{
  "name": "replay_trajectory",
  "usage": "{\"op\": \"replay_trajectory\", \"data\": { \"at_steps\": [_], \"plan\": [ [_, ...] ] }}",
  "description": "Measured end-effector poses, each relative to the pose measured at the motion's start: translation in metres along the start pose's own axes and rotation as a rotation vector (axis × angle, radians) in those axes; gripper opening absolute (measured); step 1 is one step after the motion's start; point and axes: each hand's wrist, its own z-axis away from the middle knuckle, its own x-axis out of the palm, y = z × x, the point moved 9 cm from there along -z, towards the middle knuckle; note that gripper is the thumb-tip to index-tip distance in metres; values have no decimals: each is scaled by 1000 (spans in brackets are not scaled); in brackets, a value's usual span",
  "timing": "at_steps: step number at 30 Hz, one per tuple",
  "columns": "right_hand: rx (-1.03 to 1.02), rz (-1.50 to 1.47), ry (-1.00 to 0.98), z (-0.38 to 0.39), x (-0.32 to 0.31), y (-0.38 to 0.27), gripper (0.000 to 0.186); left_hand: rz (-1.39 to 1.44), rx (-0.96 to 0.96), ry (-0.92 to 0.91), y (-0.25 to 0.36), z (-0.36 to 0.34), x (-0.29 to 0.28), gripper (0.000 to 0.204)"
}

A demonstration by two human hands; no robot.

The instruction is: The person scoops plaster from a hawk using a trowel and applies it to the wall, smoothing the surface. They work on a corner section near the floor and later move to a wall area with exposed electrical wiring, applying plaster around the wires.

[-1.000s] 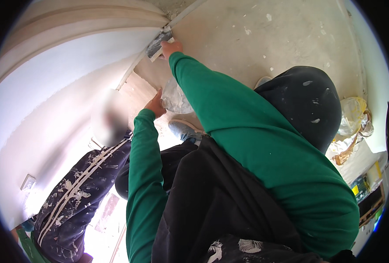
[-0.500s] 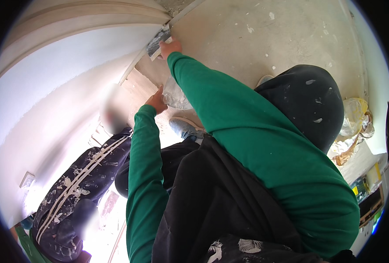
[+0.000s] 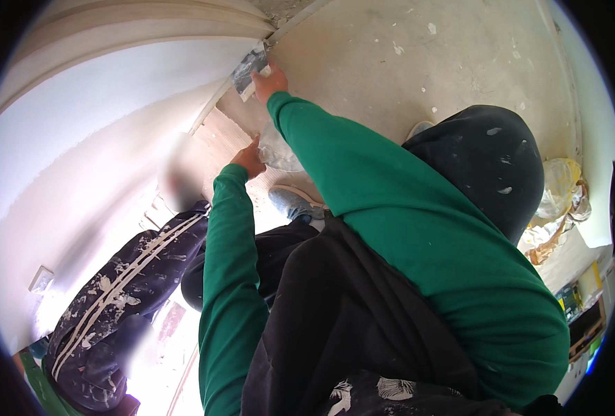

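My right hand grips a flat steel trowel, smeared with pale paste, against the foot of the white wall where it meets the floor. Lower down, my left hand has its fingers on the edge of a pale grey, smeared object, possibly a plate or container, partly hidden behind my right sleeve. My green sleeves reach up to both hands, and my bent knee in dark, spattered cloth lies at the right.
A co-worker in paint-spattered dark striped clothing is close at left. A wall socket sits low on that wall. Crumpled bags lie at right, near boxes and tools. The scuffed floor spreads beyond my hands.
My right hand and the trowel have shifted slightly along the wall's foot, down in the picture since half a second ago. The co-worker's blurred upper body moved a little. My left hand stays nearly still.
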Motion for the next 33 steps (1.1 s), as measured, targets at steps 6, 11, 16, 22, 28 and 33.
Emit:
{"op": "replay_trajectory", "data": {
  "at_steps": [6, 11, 16, 22, 28, 33],
  "plan": [
    [58, -46, -396, 35, -5, -9, 60, 168, -159, -2, -45, 18, -8, 42],
    [-105, 111, -481, 47, -15, -66, 47, 719, -64, 25, -52, 35, -20, 30],
    [-801, 931, -767, 115, 3, -79, 39, 1083, 55, 98, -29, 40, -55, 25],
    [-325, 727, -653, 82, -15, -41, 45, 1039, -69, 93, -31, 41, -44, 28],
    [192, -89, -464, 32, -56, -40, 60, 1212, 120, 79, -8, 29, -28, 35],
    [147, -69, -494, 42, -58, -43, 61, 1123, 108, 62, 3, 24, -20, 30]
  ]
}}
